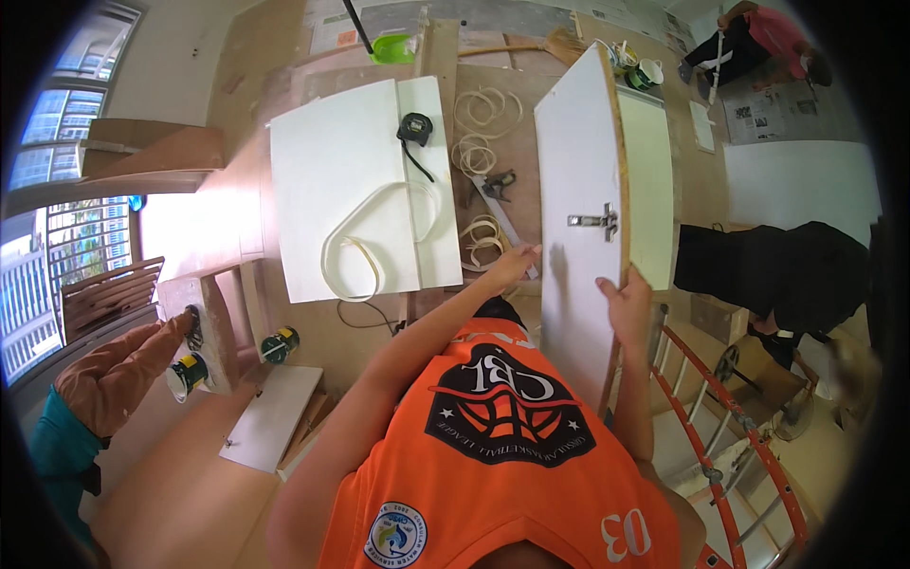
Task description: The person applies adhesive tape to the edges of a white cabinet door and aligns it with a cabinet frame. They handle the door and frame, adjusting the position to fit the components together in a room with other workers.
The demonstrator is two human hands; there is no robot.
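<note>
A white cabinet door (573,142) with a metal hinge (595,221) on its face is held on the right side of the worktable. My left hand (515,266) has its fingers closed at the door's left edge. Wrapped round the opposite edge is my right hand (627,302). The door's raw brown rim shows along its right side. To the left lie white panels (318,190), with a black tape measure (414,128) and a loose pale edging strip (334,242) on top. Between panels and door are coiled strips (488,109), a metal ruler (500,216) and a black tool (498,186).
Another pale panel (649,180) lies beyond the door. An orange ladder (701,455) stands at right, near a person in black (777,270). People also appear at far left (104,389) and top right (768,38). Paint cans (280,345) and a green dustpan (391,49) are around.
</note>
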